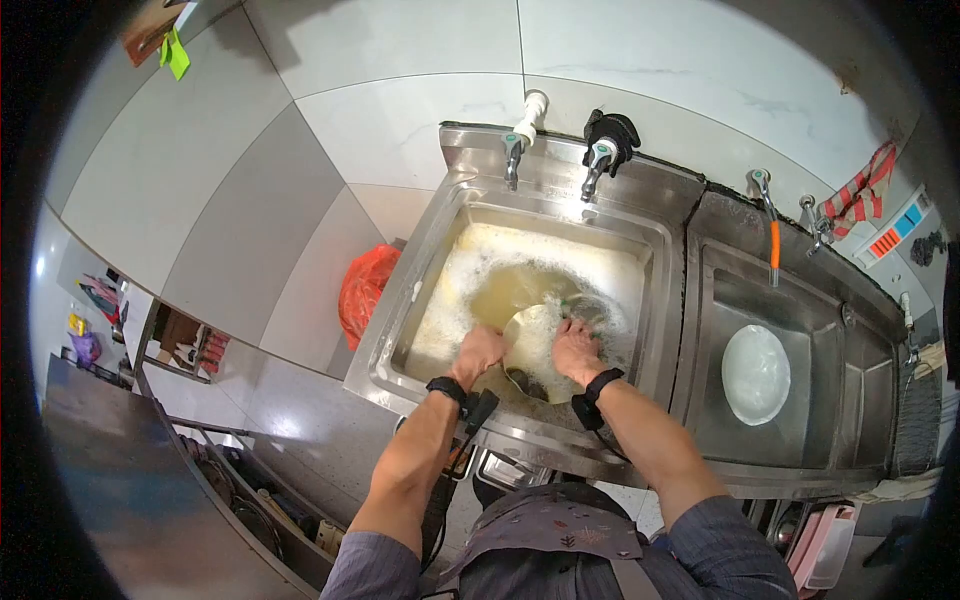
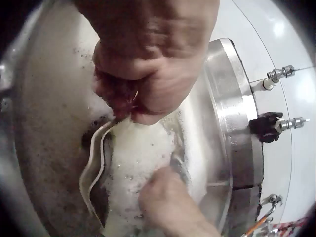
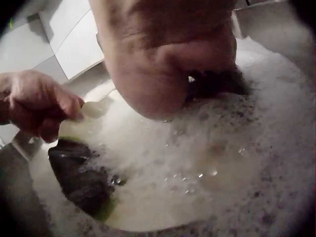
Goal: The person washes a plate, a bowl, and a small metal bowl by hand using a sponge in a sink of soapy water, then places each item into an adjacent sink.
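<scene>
My left hand (image 1: 480, 352) grips the rim of a pale plate (image 1: 526, 330) with a wavy edge, which sits tilted in foamy water in the steel sink (image 1: 655, 290). In the left wrist view the wavy plate rim (image 2: 94, 168) runs down from the left fingers. A dark patch with green edges marks the plate (image 3: 79, 177) in the right wrist view. My right hand (image 1: 577, 350) is down at the plate's right side, its fingertips hidden by suds; I cannot tell whether it holds anything.
A white oval dish (image 1: 756, 375) lies in the basin to the right. Taps (image 1: 600, 160) line the back wall, one with a black glove (image 1: 625, 130) over it. An orange hose (image 1: 774, 245) hangs over the right basin. A red plastic bag (image 1: 368, 290) sits left of the sink.
</scene>
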{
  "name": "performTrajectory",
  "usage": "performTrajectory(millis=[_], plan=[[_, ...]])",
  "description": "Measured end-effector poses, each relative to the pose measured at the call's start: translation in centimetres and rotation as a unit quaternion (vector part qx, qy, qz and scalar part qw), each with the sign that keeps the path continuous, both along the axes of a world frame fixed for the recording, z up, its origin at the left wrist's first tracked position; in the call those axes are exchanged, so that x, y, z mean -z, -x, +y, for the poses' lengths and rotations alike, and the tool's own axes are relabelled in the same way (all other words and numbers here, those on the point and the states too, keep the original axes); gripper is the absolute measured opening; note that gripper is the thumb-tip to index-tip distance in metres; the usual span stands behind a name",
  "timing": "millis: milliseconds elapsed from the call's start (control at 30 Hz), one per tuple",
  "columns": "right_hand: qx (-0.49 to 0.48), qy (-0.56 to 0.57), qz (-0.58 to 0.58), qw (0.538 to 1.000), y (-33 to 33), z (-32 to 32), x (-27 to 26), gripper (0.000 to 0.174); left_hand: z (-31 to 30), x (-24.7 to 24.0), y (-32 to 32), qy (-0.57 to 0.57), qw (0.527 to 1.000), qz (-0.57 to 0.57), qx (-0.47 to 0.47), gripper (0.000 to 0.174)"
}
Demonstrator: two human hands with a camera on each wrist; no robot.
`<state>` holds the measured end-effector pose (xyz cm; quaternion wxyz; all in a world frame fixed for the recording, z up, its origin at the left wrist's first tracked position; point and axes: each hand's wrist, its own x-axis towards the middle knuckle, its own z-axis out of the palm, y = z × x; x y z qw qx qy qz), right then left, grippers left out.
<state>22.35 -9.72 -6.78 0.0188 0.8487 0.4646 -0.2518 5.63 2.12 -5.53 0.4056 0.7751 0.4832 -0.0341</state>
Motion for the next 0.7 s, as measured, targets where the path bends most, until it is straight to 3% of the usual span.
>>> performTrajectory(millis=[33, 67, 100, 167, 200, 267, 300, 367, 433, 500, 600, 700], plan=[[-0.031, 0.015, 0.019, 0.999, 0.4, -0.1, 1.2, 0.059, 0.3, 1.0, -0.1, 0.000, 1.000, 0.000, 0.000, 0.022], [-0.117, -0.040, -0.102, 0.987, 0.7, -0.4, 5.5, 0.057, 0.9, 2.9, -0.5, 0.064, 0.997, -0.007, -0.030, 0.024], [-0.116, -0.041, -0.104, 0.987, 0.6, -0.2, 4.9, 0.057, 0.7, 2.2, -0.9, 0.127, 0.990, -0.016, -0.060, 0.027], [-0.287, 0.022, 0.017, 0.957, 1.1, 0.1, 4.1, 0.049, -0.5, 1.2, -1.0, 0.141, 0.985, -0.054, -0.081, 0.023], [-0.285, 0.022, 0.016, 0.958, 1.8, -0.3, 2.9, 0.049, -1.2, 0.2, -1.2, 0.154, 0.978, -0.093, -0.105, 0.019], [-0.205, -0.091, 0.071, 0.972, 3.7, -1.4, 0.1, 0.035, -0.8, 3.0, -0.9, 0.171, 0.973, -0.113, -0.105, 0.020], [-0.205, -0.091, 0.071, 0.972, 3.9, -1.8, 0.8, 0.035, -1.0, 3.1, -0.9, 0.190, 0.967, -0.133, -0.107, 0.021], [-0.139, -0.274, 0.134, 0.942, 4.4, -2.2, 2.3, 0.030, -1.4, 3.3, -0.6, 0.186, 0.965, -0.155, -0.099, 0.024], [-0.098, -0.292, 0.178, 0.934, 4.6, -2.7, 0.8, 0.028, -1.4, 3.7, -0.3, 0.184, 0.962, -0.178, -0.091, 0.028], [-0.082, -0.374, 0.201, 0.901, 4.7, -2.7, 0.5, 0.028, -0.5, 4.0, 0.2, 0.215, 0.969, -0.122, 0.018, 0.036], [-0.109, -0.428, 0.209, 0.872, 4.2, -1.6, 1.1, 0.025, -1.5, 0.6, 0.2, 0.310, 0.941, -0.136, 0.004, 0.045], [-0.098, -0.404, 0.191, 0.889, 3.4, -1.6, 0.3, 0.023, -1.3, 0.6, -0.3, 0.309, 0.943, -0.119, 0.037, 0.050]])
